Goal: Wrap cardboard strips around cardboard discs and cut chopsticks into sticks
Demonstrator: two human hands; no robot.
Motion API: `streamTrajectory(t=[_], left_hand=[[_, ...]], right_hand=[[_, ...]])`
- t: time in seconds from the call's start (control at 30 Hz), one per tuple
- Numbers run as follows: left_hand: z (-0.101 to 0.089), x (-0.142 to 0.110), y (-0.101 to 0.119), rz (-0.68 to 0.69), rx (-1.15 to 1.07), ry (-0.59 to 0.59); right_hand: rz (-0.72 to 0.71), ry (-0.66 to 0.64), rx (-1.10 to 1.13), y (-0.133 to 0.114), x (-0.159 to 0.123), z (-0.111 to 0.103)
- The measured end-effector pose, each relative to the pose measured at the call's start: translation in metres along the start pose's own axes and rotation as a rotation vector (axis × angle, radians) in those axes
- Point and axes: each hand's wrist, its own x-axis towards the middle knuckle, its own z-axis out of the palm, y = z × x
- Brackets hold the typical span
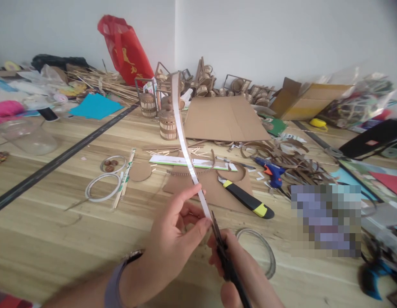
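My left hand (175, 235) pinches the lower end of a long, narrow white-faced strip (183, 139), its index finger laid along it. The strip rises upward in a gentle curve above the table. Black-handled scissors (224, 254) are gripped in my right hand (243, 269), their blades pointing up at the strip's lower end by my left thumb. Whether the blades touch the strip I cannot tell. Just beyond my hands lie a black and yellow utility knife (248, 200) and a piece of brown cardboard (207, 192).
Small slatted buckets (168, 125) stand behind a cardboard sheet (225, 117). A blue glue gun (273, 170) lies at right near piled brown strips (301, 162). White rings (102, 187) and wooden sticks (123, 182) lie left. A grey ring (261, 250) is beside my right hand.
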Motion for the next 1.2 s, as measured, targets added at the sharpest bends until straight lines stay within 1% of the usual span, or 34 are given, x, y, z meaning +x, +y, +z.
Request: streamTrajectory(t=[0.1,0.23,0.3,0.4,0.47,0.57,0.73,0.9,1.07,1.13,1.2], left_hand=[[0.001,-0.001,-0.001,-0.014,-0.003,-0.011],[0.001,-0.001,-0.002,-0.024,0.012,-0.017],[0.001,-0.001,-0.002,-0.018,0.034,-0.015],[0.001,0.0,-0.002,-0.004,0.064,-0.007],[0.001,0.0,-0.002,0.005,0.085,-0.001],[0.001,0.0,-0.002,0.023,0.113,0.007],[0.002,0.0,-0.004,0.033,0.09,0.009],[0.003,0.0,-0.004,0.022,0.083,0.013],[0.002,0.0,-0.004,0.026,0.114,0.023],[0.002,0.0,-0.005,0.029,0.12,0.021],[0.002,0.0,-0.007,0.014,0.119,0.013]], right_hand=[[-0.038,0.007,0.012,0.003,-0.001,0.003],[0.024,0.061,0.072,0.01,-0.001,0.009],[0.052,0.058,0.117,0.011,0.0,0.01],[0.085,-0.004,0.163,0.004,0.0,0.009],[0.136,-0.001,0.163,-0.005,0.0,0.007],[0.189,0.041,0.14,-0.019,0.0,0.006],[0.197,0.03,0.091,-0.031,-0.002,0.005],[0.223,0.022,-0.012,-0.031,-0.004,0.005],[0.274,0.067,-0.133,-0.029,-0.003,0.006],[0.271,0.089,-0.162,-0.028,-0.003,0.007],[0.234,0.102,-0.152,-0.027,-0.004,0.008]])
